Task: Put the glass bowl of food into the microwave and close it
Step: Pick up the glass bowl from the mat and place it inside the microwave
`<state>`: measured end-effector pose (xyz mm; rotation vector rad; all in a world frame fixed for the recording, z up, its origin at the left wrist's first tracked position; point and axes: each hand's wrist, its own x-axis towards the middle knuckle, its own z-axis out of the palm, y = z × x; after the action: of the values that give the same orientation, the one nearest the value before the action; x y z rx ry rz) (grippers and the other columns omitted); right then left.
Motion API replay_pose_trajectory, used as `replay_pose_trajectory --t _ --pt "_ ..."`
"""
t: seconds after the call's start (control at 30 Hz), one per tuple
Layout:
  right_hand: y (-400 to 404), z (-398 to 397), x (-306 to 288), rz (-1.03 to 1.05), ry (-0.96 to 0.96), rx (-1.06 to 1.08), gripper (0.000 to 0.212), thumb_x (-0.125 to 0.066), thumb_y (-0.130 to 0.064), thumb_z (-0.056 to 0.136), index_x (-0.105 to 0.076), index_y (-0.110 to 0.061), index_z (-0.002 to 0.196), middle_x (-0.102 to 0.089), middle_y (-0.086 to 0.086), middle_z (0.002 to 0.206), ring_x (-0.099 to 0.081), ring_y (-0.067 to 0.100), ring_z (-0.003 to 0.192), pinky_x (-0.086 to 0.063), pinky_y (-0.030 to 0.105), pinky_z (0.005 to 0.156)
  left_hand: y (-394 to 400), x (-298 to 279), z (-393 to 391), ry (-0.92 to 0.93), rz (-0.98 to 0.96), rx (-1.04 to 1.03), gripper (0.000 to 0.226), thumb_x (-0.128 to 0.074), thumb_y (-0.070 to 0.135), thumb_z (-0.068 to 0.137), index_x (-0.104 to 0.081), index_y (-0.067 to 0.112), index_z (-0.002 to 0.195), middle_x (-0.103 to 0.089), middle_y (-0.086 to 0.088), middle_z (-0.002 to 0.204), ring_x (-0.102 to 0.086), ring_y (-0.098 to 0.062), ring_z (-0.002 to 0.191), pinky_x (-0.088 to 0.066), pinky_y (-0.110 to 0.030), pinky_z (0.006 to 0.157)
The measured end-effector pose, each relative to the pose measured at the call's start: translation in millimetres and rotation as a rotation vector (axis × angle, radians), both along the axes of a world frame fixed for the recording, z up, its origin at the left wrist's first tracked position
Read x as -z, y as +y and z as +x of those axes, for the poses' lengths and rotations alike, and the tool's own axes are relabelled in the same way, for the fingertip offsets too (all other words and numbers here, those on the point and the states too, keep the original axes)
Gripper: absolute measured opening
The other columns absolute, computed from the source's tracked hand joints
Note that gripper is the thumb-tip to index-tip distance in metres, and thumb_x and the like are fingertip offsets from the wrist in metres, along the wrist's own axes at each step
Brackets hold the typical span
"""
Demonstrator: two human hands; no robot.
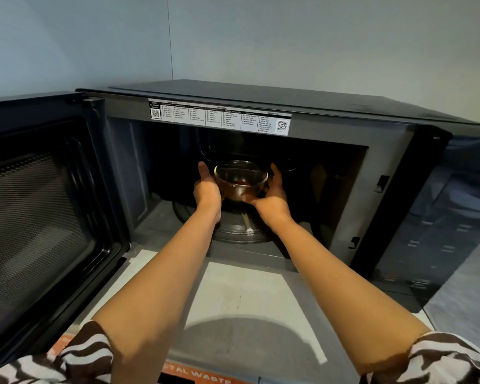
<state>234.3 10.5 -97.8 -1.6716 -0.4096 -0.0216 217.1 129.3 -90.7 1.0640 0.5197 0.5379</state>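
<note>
Leftmost, the microwave door (39,206) stands swung wide open to the left of the microwave (261,106), its mesh window facing the cavity. Right of the door, inside the cavity, the left hand (205,187) presses its palm and fingers against the left wall of the glass bowl (241,177). The bowl sits between both hands, deep in the cavity above the turntable (239,231); whether its base touches the turntable cannot be told. Dark food lies in its bottom. The right hand (272,196) cups the bowl's right side from below, thumb under the near edge. Both hands are closed around the bowl's sides in a two-sided clasp. Glass like this is probably stiff, smooth, fairly heavy and breakable, so holding low on opposite walls seems wise, with a gentle set-down. Above the opening, a white label (219,116) runs along the microwave's frame. Right of the cavity is the dark control panel (438,231). Nothing seems to block the cavity; both forearms cross the door's closing path and would need to come out first.
</note>
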Motion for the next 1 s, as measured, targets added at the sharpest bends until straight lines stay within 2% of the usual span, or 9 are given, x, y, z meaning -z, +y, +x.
replay_pose_trajectory --t 0.07,0.17,0.67,0.83,0.93,1.0 --pt "1.6 1.1 1.0 -0.009 -0.002 0.005 0.105 -0.074 0.003 0.069 -0.007 -0.019 0.147 -0.038 0.014 0.147 -0.040 0.028 0.134 -0.036 0.047 0.110 1.1 -0.1 -0.3 0.001 0.008 -0.008 0.062 -0.032 0.061 0.093 -0.062 0.009 0.108 -0.067 -0.010 0.107 -0.063 -0.027 0.103 -0.049 -0.043 0.100" --pt "3.2 1.7 3.0 -0.020 -0.003 0.014 0.107 -0.075 0.002 0.067 -0.008 -0.020 0.147 -0.039 0.014 0.146 -0.041 0.028 0.133 -0.037 0.049 0.110 3.8 3.0 -0.6 0.019 0.034 -0.016 0.072 -0.033 0.066 0.088 -0.060 0.007 0.120 -0.067 -0.012 0.116 -0.063 -0.029 0.108 -0.047 -0.046 0.102" --pt "3.5 3.0 4.3 -0.042 0.034 0.033 0.101 -0.073 0.002 0.070 -0.011 -0.019 0.147 -0.043 0.014 0.144 -0.043 0.029 0.131 -0.036 0.048 0.110 9.3 8.5 2.2 0.053 0.066 0.025 0.086 -0.030 0.076 0.076 -0.061 0.011 0.123 -0.068 -0.012 0.117 -0.063 -0.030 0.107 -0.048 -0.045 0.102" --pt "3.3 0.1 2.5 -0.042 0.023 0.030 0.101 -0.074 0.000 0.070 -0.011 -0.018 0.147 -0.042 0.015 0.144 -0.042 0.029 0.132 -0.036 0.047 0.110 4.6 -0.9 -2.8 0.074 0.057 0.038 0.069 -0.030 0.066 0.089 -0.060 0.012 0.119 -0.067 -0.013 0.118 -0.063 -0.030 0.108 -0.048 -0.044 0.101" --pt "3.3 -3.0 1.1 -0.051 0.016 0.026 0.101 -0.075 -0.001 0.070 -0.012 -0.018 0.146 -0.041 0.015 0.145 -0.042 0.029 0.132 -0.037 0.045 0.110 4.5 -0.6 -1.6 0.077 0.053 0.031 0.070 -0.030 0.066 0.089 -0.059 0.012 0.121 -0.066 -0.013 0.119 -0.062 -0.030 0.110 -0.047 -0.045 0.102" --pt "1.5 -4.8 -0.3 -0.091 -0.004 0.032 0.097 -0.076 -0.004 0.071 -0.015 -0.018 0.146 -0.043 0.014 0.144 -0.043 0.028 0.131 -0.037 0.038 0.109 5.3 0.2 -0.8 0.085 0.065 0.023 0.074 -0.030 0.068 0.087 -0.061 0.010 0.120 -0.067 -0.013 0.118 -0.062 -0.030 0.110 -0.047 -0.043 0.102"
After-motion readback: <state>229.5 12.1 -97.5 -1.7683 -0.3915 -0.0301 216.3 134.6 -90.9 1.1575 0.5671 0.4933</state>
